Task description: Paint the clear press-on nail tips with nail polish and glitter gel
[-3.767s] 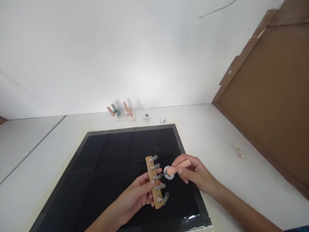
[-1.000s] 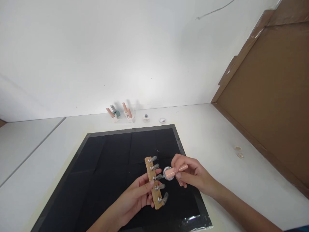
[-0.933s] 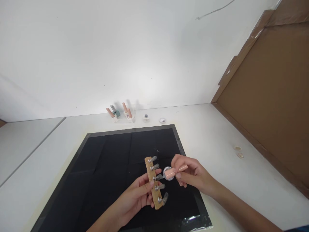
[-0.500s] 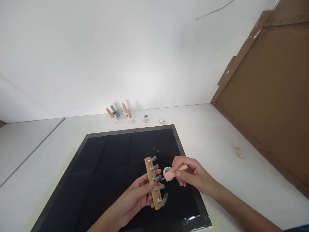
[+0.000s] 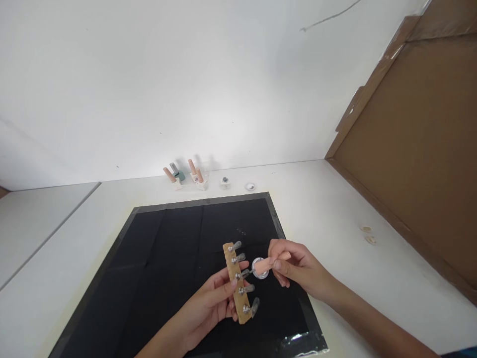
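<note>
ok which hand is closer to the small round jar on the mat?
Right. The right hand holds the peach brush cap directly over the small round jar; the left hand grips the wooden nail holder beside it.

A tan wooden strip (image 5: 236, 283) is lying lengthwise on the black mat, carrying five clear nail tips on silver pegs along its right edge. A peach brush cap (image 5: 269, 263) is slanting just beside it, its lower end pointing at the middle tip (image 5: 244, 273), over a small round jar (image 5: 258, 268).

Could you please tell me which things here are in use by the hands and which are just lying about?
In use:
left hand holding the wooden strip of nail tips
right hand holding the peach brush cap
small round jar
black mat

Lying about:
bottles by the wall
cardboard panel
</note>
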Action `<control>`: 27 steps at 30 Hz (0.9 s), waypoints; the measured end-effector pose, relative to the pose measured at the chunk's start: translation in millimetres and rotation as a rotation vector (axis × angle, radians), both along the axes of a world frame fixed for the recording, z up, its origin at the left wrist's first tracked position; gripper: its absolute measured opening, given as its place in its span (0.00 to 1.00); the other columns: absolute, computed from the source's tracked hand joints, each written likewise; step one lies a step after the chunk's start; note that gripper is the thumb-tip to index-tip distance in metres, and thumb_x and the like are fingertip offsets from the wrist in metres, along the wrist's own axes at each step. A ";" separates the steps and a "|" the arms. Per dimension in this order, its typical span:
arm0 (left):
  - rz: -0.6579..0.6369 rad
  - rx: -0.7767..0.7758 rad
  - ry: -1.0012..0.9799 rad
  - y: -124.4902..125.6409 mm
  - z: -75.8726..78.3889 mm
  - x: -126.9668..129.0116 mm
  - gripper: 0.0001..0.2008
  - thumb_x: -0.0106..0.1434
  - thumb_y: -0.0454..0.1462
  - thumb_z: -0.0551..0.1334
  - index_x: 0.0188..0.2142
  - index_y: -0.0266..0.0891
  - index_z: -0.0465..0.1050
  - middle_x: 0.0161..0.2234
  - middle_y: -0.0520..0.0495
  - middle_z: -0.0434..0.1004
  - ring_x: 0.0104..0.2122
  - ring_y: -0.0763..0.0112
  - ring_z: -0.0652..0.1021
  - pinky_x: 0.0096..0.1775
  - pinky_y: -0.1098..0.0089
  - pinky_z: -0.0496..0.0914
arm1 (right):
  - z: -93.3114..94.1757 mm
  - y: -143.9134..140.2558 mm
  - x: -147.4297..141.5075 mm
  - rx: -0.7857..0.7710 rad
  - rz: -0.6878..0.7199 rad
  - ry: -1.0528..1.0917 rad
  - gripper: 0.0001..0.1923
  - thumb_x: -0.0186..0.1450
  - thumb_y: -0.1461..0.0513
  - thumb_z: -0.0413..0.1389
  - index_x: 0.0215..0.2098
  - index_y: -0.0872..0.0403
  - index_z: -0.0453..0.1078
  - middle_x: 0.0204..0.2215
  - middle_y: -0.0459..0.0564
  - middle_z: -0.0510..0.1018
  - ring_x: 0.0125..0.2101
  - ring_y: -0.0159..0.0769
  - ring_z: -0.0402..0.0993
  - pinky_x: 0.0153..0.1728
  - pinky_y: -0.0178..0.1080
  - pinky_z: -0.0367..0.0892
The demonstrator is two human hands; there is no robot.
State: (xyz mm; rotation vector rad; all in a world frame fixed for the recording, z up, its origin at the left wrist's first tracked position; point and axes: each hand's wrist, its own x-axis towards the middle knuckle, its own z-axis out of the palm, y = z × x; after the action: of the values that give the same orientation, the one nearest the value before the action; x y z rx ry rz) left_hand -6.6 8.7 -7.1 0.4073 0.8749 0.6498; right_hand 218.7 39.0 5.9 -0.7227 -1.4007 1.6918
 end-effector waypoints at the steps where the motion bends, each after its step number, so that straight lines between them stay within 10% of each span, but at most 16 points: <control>1: 0.000 0.002 -0.001 -0.2 -0.6 0.0 0.29 0.50 0.43 0.76 0.50 0.36 0.74 0.33 0.45 0.80 0.24 0.76 0.74 0.28 0.72 0.66 | 0.4 0.4 -0.1 -0.002 -0.001 0.001 0.15 0.65 0.51 0.58 0.31 0.53 0.68 0.20 0.39 0.63 0.17 0.24 0.62 0.18 0.30 0.59; 27: -0.057 0.271 0.246 -2.4 0.9 4.7 0.35 0.45 0.52 0.74 0.49 0.35 0.75 0.30 0.48 0.78 0.29 0.70 0.75 0.30 0.72 0.67 | 1.8 -1.9 0.5 -0.078 -0.061 -0.062 0.14 0.64 0.51 0.59 0.31 0.54 0.69 0.20 0.40 0.66 0.18 0.24 0.62 0.21 0.30 0.60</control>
State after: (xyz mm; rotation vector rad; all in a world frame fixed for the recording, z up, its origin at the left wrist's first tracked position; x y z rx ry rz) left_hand -1.9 6.3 -6.2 0.7662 1.0075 0.6764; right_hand 219.2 37.1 7.7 -0.8593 -1.3469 1.6977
